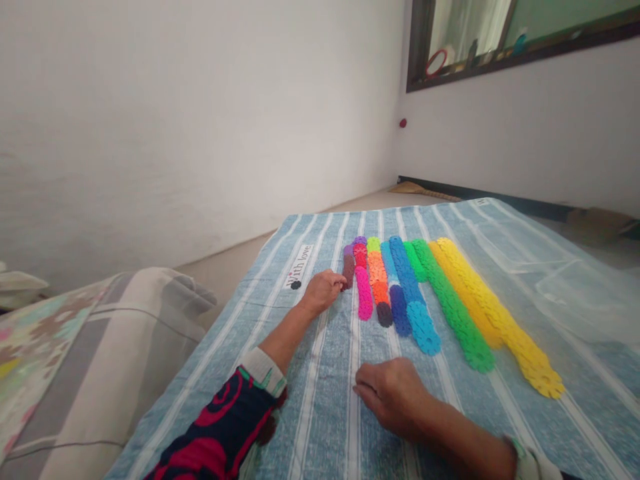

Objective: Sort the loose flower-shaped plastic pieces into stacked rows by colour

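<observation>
My left hand (325, 292) is closed in a pinch at the near end of a short row of brown snowflake discs (349, 270), and a brown disc shows at its fingertips. Right of it, overlapping plastic discs lie in colour-sorted rows: red and pink (364, 293), orange (377, 270), blue (405, 270), green (453, 313) and yellow (490, 300). My right hand (395, 397) rests low over the cloth, nearer to me than the rows, with its fingers curled in. Whatever may be inside it is hidden.
Under everything is a blue-and-white striped cloth (225, 387). One black disc (296, 285) lies by its printed lettering. Brown discs (266, 430) peek out beside my left sleeve. A clear plastic bag (580, 293) lies at right. Striped fabric (125, 353) drapes over something at left.
</observation>
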A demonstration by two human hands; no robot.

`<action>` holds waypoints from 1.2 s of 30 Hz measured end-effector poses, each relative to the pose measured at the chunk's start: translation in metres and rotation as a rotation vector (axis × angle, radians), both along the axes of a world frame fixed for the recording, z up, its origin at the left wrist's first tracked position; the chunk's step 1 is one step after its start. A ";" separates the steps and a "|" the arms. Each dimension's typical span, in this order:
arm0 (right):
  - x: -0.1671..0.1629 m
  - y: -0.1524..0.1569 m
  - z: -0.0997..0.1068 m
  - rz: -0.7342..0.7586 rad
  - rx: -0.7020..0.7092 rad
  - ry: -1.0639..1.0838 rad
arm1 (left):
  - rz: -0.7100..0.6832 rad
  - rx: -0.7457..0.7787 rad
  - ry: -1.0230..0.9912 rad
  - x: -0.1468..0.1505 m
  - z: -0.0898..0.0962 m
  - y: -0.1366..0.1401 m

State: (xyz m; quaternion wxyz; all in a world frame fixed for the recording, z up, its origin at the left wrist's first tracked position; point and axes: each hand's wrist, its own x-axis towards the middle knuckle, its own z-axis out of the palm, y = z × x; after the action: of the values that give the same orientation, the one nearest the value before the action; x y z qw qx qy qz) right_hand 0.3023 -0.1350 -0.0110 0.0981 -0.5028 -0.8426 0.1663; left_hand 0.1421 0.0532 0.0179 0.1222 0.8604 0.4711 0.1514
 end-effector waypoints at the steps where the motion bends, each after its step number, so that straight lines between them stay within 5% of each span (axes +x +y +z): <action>1: 0.000 0.000 0.000 0.002 -0.001 -0.001 | -0.002 0.014 0.011 0.003 -0.001 0.002; 22: 0.000 0.000 -0.001 0.010 -0.003 -0.006 | 0.034 0.207 0.078 0.015 -0.016 0.005; 29: 0.000 0.000 -0.004 0.001 0.005 0.004 | 0.270 0.245 0.150 -0.031 -0.003 0.017; 33: 0.000 0.000 -0.006 0.000 0.026 0.004 | 0.558 0.121 0.298 -0.065 0.009 0.022; 36: 0.000 0.000 -0.006 0.009 0.027 0.003 | 0.634 0.059 0.324 -0.077 0.011 0.023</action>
State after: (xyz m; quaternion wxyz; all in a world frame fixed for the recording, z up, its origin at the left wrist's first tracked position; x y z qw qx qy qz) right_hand 0.3024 -0.1349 -0.0166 0.1056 -0.4975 -0.8468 0.1560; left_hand 0.0651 0.0765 0.0291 -0.0320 0.6873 0.7234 0.0569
